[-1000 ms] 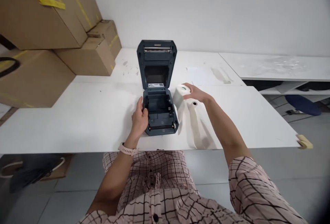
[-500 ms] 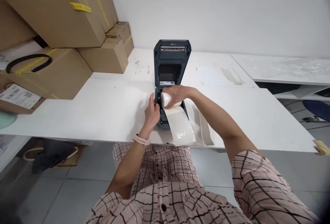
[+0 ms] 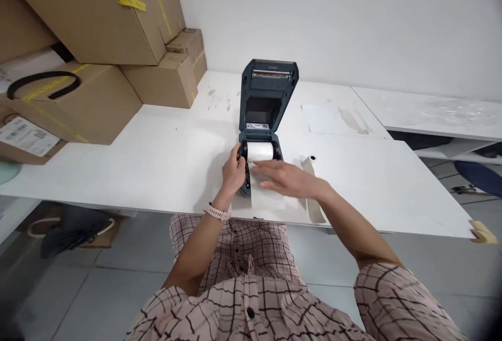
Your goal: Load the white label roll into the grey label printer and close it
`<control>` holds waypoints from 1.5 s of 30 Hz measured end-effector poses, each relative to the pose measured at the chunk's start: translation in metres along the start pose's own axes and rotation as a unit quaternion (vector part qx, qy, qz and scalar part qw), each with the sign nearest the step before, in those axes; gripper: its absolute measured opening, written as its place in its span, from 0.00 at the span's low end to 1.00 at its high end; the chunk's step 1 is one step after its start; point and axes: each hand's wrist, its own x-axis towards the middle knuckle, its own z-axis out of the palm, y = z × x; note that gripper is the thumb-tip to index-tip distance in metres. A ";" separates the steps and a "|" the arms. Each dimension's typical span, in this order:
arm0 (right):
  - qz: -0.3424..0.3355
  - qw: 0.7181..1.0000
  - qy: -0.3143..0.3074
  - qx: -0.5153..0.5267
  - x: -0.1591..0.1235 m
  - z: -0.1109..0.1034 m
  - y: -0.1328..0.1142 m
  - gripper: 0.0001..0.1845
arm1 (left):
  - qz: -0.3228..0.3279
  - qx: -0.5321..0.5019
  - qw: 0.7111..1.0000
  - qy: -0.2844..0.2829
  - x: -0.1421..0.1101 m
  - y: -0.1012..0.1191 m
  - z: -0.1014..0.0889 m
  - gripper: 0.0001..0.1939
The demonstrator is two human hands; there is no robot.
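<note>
A dark blue-grey label printer [image 3: 248,101] stands on the table with its lid tipped up. Inside it a white label roll [image 3: 260,151] sits between two black holders. From the roll a pale label strip [image 3: 266,202] runs forward to the table's front edge. My left hand [image 3: 234,171] grips the printer's left side by the roll holder, its fingertips partly hidden. Over the strip, just in front of the roll, my right hand [image 3: 286,178] lies with its fingers stretched out, holding nothing. Whether it presses on the strip I cannot tell.
Right of the printer lies a small roll with a dark core [image 3: 312,158] and a curled strip of backing paper [image 3: 314,209]. Cardboard boxes [image 3: 102,22] are stacked at the left, one carrying a black curved band [image 3: 43,77]. A white sheet [image 3: 319,118] lies behind.
My right hand has let go of the label roll and moved down over the strip. The roll now sits between the holders. My left hand stays at the printer's side.
</note>
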 end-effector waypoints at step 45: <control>0.124 0.921 0.321 0.183 -0.020 -0.004 -0.005 0.37 | -0.039 -0.195 0.980 -0.007 -0.073 -0.003 -0.022 0.44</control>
